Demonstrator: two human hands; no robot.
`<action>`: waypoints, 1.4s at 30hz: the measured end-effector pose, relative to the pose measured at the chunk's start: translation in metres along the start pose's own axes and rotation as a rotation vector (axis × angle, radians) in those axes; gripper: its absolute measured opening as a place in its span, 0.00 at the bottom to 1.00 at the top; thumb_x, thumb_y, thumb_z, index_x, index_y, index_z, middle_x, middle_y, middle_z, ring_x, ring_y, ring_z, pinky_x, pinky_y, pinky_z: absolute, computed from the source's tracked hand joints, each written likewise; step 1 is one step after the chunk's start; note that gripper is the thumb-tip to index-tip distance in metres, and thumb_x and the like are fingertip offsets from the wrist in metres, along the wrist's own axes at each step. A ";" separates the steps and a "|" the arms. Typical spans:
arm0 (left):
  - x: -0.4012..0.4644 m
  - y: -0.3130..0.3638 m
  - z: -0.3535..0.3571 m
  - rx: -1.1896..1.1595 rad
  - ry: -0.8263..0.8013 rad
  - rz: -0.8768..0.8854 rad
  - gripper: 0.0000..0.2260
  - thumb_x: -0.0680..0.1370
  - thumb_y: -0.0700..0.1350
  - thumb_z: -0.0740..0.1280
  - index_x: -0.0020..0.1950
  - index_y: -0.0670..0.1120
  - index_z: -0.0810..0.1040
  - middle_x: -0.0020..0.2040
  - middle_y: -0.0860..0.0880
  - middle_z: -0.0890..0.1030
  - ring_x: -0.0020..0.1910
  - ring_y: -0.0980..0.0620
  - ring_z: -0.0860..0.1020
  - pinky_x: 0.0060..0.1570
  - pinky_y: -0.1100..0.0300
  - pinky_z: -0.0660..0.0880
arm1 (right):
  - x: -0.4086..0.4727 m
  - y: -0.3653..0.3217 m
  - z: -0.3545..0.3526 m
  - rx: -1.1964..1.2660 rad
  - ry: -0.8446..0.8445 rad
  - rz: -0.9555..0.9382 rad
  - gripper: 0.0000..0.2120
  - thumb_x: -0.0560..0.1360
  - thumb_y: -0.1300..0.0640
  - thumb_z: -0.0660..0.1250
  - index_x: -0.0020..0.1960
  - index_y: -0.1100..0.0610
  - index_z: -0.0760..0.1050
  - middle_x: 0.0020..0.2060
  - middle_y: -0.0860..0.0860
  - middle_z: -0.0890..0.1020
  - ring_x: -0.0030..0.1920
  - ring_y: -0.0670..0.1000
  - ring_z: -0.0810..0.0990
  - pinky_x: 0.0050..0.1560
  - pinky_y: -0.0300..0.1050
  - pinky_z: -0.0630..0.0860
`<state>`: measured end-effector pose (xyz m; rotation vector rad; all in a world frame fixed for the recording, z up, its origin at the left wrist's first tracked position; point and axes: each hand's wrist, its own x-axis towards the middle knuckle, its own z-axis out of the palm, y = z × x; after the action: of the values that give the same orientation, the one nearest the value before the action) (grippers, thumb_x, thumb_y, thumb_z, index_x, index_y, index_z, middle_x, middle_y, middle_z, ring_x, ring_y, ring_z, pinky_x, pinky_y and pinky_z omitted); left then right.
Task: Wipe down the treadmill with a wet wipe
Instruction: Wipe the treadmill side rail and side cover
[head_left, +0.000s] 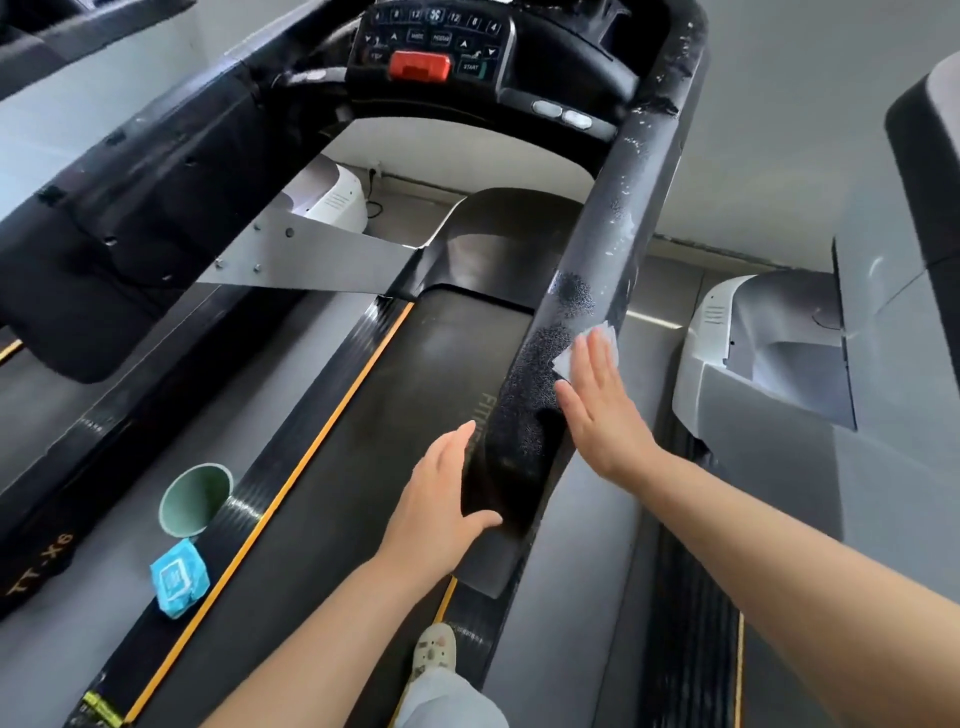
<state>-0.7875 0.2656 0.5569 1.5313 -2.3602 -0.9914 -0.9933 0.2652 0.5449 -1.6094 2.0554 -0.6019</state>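
Note:
The black treadmill fills the view, with its right handrail (597, 249) running from the console down toward me. My right hand (602, 410) lies flat with straight fingers on the outer side of that rail, pressing a white wet wipe (571, 353) against it. The rail's foam shows wet dark patches beside the wipe and worn white flecks higher up. My left hand (441, 493) rests on the lower end of the same rail, thumb across its top, fingers on the inner side. The running belt (395, 415) lies below.
A blue wet wipe pack (179, 577) and a green cup (195, 499) sit on the left side rail of the deck. The console (436, 47) with a red stop button is at the top. Another grey machine (779, 364) stands at the right. My foot (434, 649) is on the belt.

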 end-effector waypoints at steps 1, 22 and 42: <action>0.000 0.002 -0.002 0.012 -0.006 0.022 0.41 0.71 0.48 0.74 0.76 0.55 0.52 0.75 0.57 0.57 0.72 0.56 0.59 0.69 0.59 0.60 | -0.008 -0.007 0.004 0.042 0.005 -0.022 0.30 0.83 0.50 0.46 0.75 0.58 0.33 0.74 0.51 0.31 0.72 0.45 0.29 0.67 0.32 0.29; 0.015 0.014 -0.005 0.081 -0.034 0.085 0.41 0.70 0.44 0.75 0.77 0.52 0.53 0.75 0.55 0.60 0.73 0.57 0.57 0.69 0.64 0.54 | -0.073 -0.039 0.043 0.039 -0.051 -0.119 0.43 0.72 0.33 0.30 0.76 0.61 0.39 0.72 0.50 0.32 0.70 0.52 0.24 0.71 0.43 0.42; 0.034 0.028 -0.022 0.537 -0.130 0.337 0.49 0.68 0.59 0.73 0.78 0.49 0.45 0.77 0.56 0.43 0.76 0.55 0.44 0.72 0.60 0.46 | -0.002 -0.010 0.037 0.699 0.170 0.234 0.29 0.83 0.50 0.45 0.74 0.57 0.31 0.74 0.47 0.34 0.75 0.45 0.34 0.71 0.38 0.34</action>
<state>-0.8141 0.2344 0.5832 1.1540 -3.0130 -0.4083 -0.9626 0.2626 0.5212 -0.9252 1.8046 -1.2295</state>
